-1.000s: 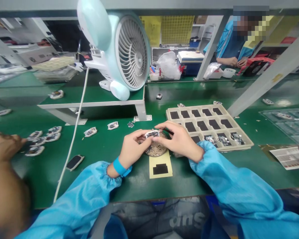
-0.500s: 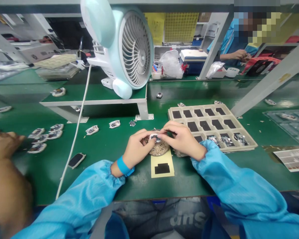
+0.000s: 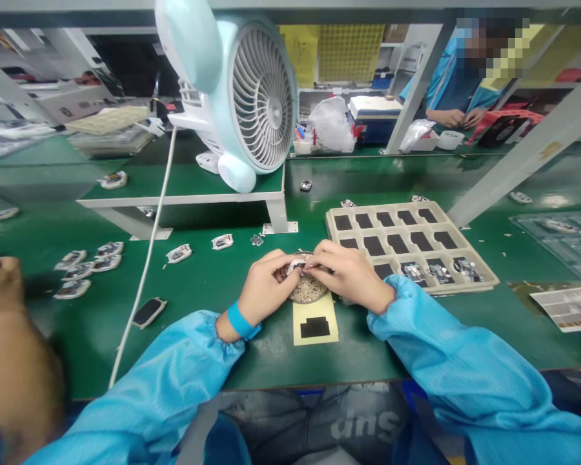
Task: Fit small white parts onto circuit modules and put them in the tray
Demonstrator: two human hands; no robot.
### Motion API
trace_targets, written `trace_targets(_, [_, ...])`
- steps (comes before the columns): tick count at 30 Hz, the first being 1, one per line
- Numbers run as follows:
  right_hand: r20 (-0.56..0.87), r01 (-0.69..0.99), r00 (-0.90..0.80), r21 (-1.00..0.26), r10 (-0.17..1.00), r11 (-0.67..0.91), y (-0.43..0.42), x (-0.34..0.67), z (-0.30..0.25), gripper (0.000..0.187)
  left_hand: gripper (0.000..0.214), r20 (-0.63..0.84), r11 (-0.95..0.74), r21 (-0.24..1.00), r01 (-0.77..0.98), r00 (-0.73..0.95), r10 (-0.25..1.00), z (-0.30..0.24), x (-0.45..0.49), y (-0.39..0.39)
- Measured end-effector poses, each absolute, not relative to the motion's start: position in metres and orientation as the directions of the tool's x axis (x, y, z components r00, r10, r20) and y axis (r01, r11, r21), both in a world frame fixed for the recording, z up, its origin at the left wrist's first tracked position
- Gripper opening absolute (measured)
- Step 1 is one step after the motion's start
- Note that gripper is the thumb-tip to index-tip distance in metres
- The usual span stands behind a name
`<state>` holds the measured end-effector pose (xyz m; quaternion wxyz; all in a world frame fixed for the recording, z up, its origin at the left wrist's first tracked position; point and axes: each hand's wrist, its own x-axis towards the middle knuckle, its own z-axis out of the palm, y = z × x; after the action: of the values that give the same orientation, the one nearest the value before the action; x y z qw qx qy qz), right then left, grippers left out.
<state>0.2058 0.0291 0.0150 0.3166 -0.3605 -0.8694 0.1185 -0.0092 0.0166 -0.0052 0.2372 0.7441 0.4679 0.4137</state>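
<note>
Over a round, speckled disc (image 3: pixel 312 292) my left hand (image 3: pixel 263 287) is closed, holding a small white-rimmed device housing (image 3: pixel 296 263) between thumb and fingers. My right hand (image 3: pixel 351 274) is closed too, its fingertips pinched together against the housing's right side. Whatever sits between those fingertips is too small and covered to make out. The disc partly overlaps a pale yellow sheet (image 3: pixel 297 334) bearing a black cut-out patch (image 3: pixel 314 327). Just beyond my right hand lies a beige compartment tray (image 3: pixel 489 285) with black pads, and several small circuit boards (image 3: pixel 440 271) in its front row.
Several white housings (image 3: pixel 72 289) lie at left, near another person's arm (image 3: pixel 14 336). A dark-faced device (image 3: pixel 149 312) rests by a white cable (image 3: pixel 148 258). A fan (image 3: pixel 266 97) stands on a raised green shelf (image 3: pixel 184 187). A slanted post (image 3: pixel 527 155) rises at right.
My right hand has shifted slightly left, its fingertips closer together at the housing. The housing looks more tilted. At left, the other person's hand has drawn back leftward.
</note>
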Motion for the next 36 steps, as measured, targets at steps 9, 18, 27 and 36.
trace_targets(9, [0.339, 0.661, -0.563, -0.362, 0.753, 0.657, 0.036, 0.209, 0.015, 0.024, 0.032, 0.331, -0.111, 0.62, 0.777, -0.131, 0.935, 0.0, -0.086, 0.087])
trace_targets(18, [0.505, 0.491, -0.426, -0.567, 0.75, 0.661, 0.031, 0.225, 0.046, 0.03, 0.045, 0.361, 0.027, 0.376, 0.926, -0.174, 0.916, 0.017, -0.103, 0.106])
trace_targets(27, [0.667, 0.305, -0.297, -0.612, 0.683, 0.73, 0.02, 0.249, 0.057, 0.036, 0.022, 0.471, -0.533, 0.471, 0.703, 0.311, 0.826, 0.04, 0.032, 0.094])
trace_targets(36, [0.644, 0.446, -0.438, -0.449, 0.627, 0.774, 0.023, 0.247, 0.045, 0.049, 0.047, 0.201, -0.126, 0.572, 0.811, 0.011, 0.98, 0.035, 0.106, 0.247])
